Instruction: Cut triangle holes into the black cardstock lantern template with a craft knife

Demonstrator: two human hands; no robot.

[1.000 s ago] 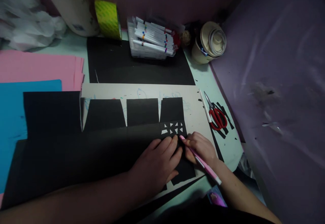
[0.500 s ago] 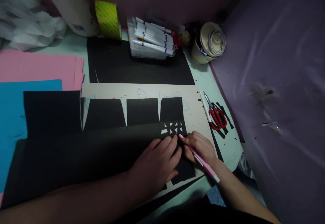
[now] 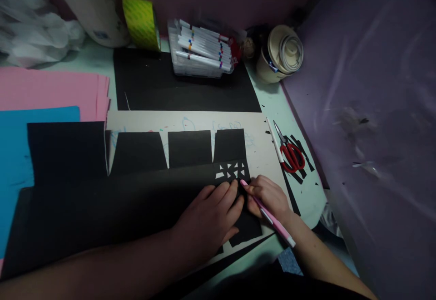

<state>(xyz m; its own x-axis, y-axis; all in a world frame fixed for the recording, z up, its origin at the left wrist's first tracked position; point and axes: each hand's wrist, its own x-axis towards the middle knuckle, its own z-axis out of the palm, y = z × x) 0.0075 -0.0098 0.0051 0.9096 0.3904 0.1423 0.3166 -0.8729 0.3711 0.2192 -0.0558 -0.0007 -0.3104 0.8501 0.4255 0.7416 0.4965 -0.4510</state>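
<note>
A large black paper sheet [image 3: 102, 209] with flaps along its top edge lies over a white board [image 3: 150, 119]. Small triangular cut-outs [image 3: 230, 170] show near its right end. My left hand [image 3: 213, 213] lies on the paper just below these cut-outs, fingers spread a little and holding nothing. Close beside it, my right hand [image 3: 269, 198] is closed around a pink pen-like tool [image 3: 269, 213], whose tip touches the paper near my left fingertips. The tip itself is too small to make out clearly.
Red-handled scissors [image 3: 291, 155], a white pen [image 3: 274, 140] and black scraps lie at the right. Behind stand a box of markers [image 3: 202, 50], a yellow tape roll [image 3: 141, 23] and a pot [image 3: 277, 55]. Pink [image 3: 51, 89] and blue paper [image 3: 13, 154] lie left.
The view has shifted slightly, so the things at the left and back appear a little further left. Both hands and the pink tool stay almost in place.
</note>
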